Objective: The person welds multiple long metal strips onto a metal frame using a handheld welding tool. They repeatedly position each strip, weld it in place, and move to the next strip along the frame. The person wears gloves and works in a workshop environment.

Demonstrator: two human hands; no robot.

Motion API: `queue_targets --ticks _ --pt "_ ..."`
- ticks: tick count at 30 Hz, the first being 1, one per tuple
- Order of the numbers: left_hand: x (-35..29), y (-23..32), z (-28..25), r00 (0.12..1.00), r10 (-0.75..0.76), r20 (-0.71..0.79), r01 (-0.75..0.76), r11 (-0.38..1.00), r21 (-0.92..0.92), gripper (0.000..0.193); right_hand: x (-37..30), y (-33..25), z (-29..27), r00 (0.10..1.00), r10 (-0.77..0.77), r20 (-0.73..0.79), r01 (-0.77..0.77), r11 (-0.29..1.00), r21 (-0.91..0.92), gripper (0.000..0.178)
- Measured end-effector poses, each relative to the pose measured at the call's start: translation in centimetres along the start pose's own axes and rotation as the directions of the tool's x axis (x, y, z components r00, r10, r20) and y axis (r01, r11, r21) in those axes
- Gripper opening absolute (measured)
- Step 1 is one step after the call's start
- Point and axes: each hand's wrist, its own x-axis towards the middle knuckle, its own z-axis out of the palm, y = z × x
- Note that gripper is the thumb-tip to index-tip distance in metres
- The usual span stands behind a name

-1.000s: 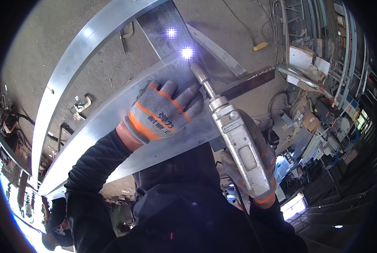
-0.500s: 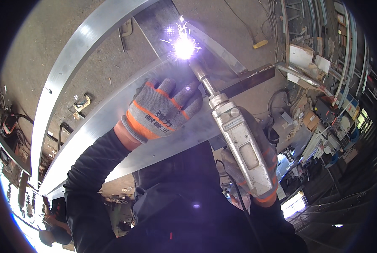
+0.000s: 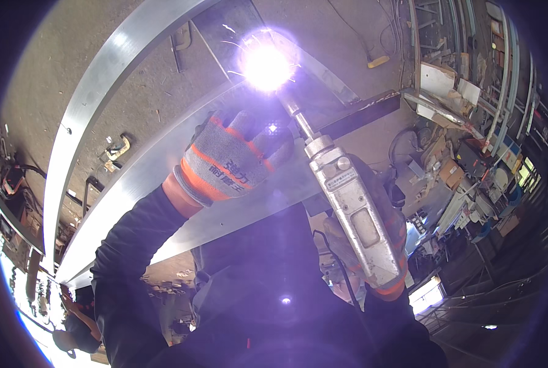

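My right hand (image 3: pixel 392 289), in a grey and orange glove, is wrapped round a handheld welding gun (image 3: pixel 357 211) with a worn silver body. Its nozzle points away from me at a white-violet glare (image 3: pixel 266 66) with sparks, which hides the spot being welded. My left hand (image 3: pixel 230 161), gloved alike, lies palm down on the curved metal plate (image 3: pixel 209 230) just left of the nozzle. Its fingers stretch forward, slightly bent and a little apart, with nothing held. The plate's far edge meets a dark crosspiece (image 3: pixel 216 24) near the glare.
A second curved metal strip (image 3: pixel 85 116) arcs along the left. A dark steel bar (image 3: pixel 372 113) juts out to the right. Clamps (image 3: pixel 118 147) lie at the left, and a yellow-handled tool (image 3: pixel 378 62) on the floor beyond. Another person (image 3: pixel 81 325) is at the lower left; clutter fills the right.
The glare at the nozzle has grown larger and brighter, washing the picture violet. The gun and my right hand have shifted very slightly; my left hand stays nearly in place.
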Motion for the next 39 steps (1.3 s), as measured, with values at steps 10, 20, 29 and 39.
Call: queue_targets --ticks 10,20,29,39 --pt "0.3 0.3 -0.6 0.998 0.004 0.057 -0.005 1.0 0.018 0.032 -0.9 0.1 -0.8 0.999 0.012 -0.031 -0.011 0.999 0.032 0.073" --pt "0.1 0.3 -0.6 0.999 0.03 0.023 -0.03 0.999 0.034 0.039 1.7 0.1 -1.0 0.952 0.009 0.307 -0.004 1.0 -0.017 0.072" --pt "0.3 0.4 -0.5 1.0 0.022 0.017 -0.022 0.999 0.023 0.037 1.5 0.4 -0.5 0.969 0.036 0.245 -0.054 0.996 0.065 0.073" --pt "-0.5 0.4 -0.9 0.995 0.099 -0.028 -0.097 0.992 0.077 0.024 0.3 0.4 2.5 0.995 0.017 -0.101 -0.004 0.992 0.127 0.077"
